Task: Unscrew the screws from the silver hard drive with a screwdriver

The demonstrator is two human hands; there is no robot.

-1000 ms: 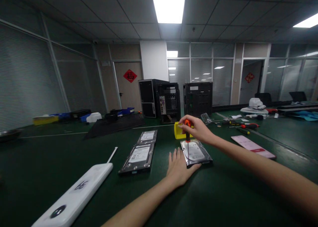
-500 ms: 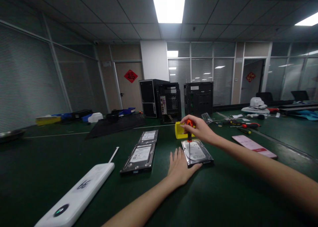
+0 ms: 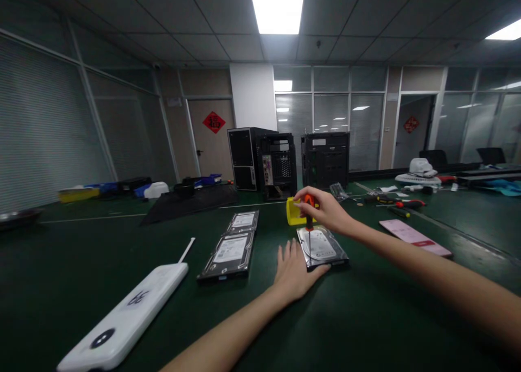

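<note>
A silver hard drive (image 3: 323, 245) lies flat on the dark green table (image 3: 358, 328). My right hand (image 3: 323, 209) grips the orange and black handle of a screwdriver (image 3: 310, 223) from above. The screwdriver stands upright, its thin shaft reaching down to the drive's near left part. My left hand (image 3: 293, 271) rests with spread fingers along the drive's left and near edges, thumb against the front edge. Just behind the drive is a yellow open box (image 3: 293, 213). Two more hard drives, a nearer one (image 3: 230, 251) and a farther one (image 3: 243, 220), lie to the left.
A white device marked with a number (image 3: 134, 307) lies at the front left. Black computer cases (image 3: 325, 158) stand at the back. On the right are a pink phone (image 3: 413, 236), several hand tools (image 3: 407, 204) and a white fan-like object (image 3: 421, 171). A black mat (image 3: 187, 204) lies back left.
My right hand stays on the upright screwdriver with almost the same grip. My left hand holds its place by the drive. The whole view has shifted very slightly.
</note>
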